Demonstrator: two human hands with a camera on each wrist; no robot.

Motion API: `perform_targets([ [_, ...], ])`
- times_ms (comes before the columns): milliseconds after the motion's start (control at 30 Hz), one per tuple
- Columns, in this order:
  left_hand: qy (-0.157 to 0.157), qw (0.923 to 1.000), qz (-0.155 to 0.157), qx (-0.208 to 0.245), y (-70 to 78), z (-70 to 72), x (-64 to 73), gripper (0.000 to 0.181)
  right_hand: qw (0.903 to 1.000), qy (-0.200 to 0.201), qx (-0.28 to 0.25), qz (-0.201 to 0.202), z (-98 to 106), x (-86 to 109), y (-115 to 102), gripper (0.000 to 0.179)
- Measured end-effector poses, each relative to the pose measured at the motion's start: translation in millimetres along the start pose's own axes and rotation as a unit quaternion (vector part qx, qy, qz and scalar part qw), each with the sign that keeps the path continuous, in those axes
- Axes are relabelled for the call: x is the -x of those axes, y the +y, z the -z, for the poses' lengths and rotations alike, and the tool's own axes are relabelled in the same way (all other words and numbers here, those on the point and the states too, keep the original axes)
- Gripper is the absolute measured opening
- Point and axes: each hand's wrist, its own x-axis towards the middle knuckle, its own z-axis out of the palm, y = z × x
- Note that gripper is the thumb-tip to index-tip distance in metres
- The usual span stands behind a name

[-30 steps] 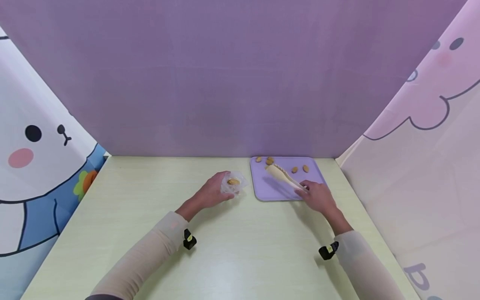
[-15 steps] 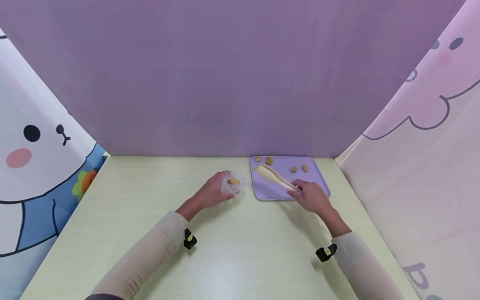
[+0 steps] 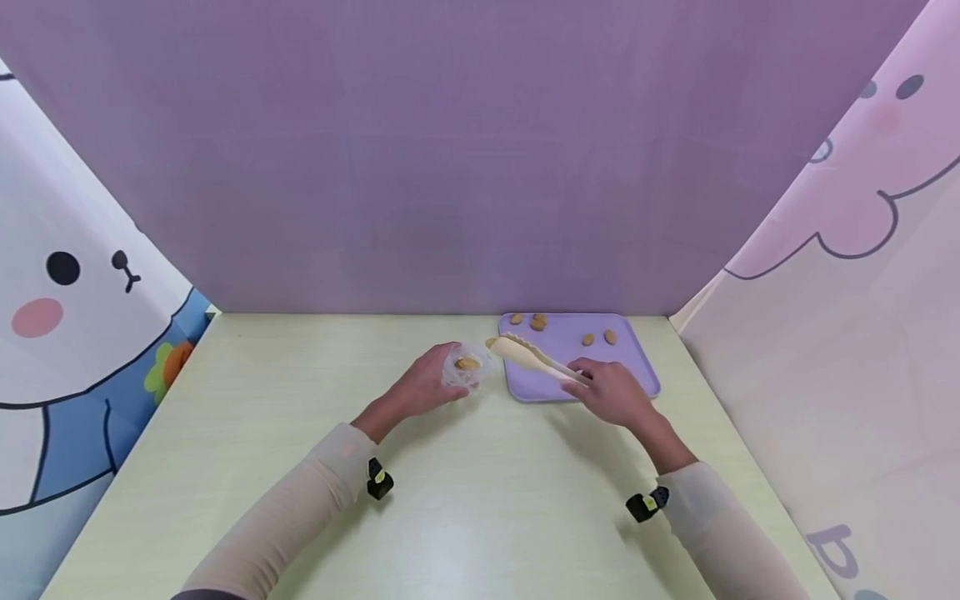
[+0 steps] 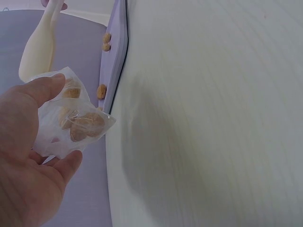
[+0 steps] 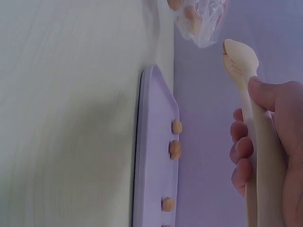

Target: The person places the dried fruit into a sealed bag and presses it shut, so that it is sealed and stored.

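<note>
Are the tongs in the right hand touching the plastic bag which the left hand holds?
Apart. The right wrist view shows it: a strip of purple backdrop separates the tongs from the plastic bag.

My head view looked forward and down from behind both hands (image 3: 427, 382) (image 3: 615, 392); my wrist views, close behind each, shared the tongs (image 5: 271, 175), bag (image 4: 51, 120) and tray (image 5: 157, 137).
</note>
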Motion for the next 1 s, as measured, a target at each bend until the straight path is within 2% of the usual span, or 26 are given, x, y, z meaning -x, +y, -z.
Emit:
perform_targets([
  [333,0.001,1.0,0.002,0.005,2.3,-1.3,-0.3,0.084,0.9997,-0.019,0.004,0.016,3.8,-2.3,-12.6,0.031],
  [1000,0.004,0.9998,-0.019,0.005,4.1,0.8,1.7,0.081,0.9981,-0.017,0.008,0.058,-1.1,-7.9,-27.1,0.031],
])
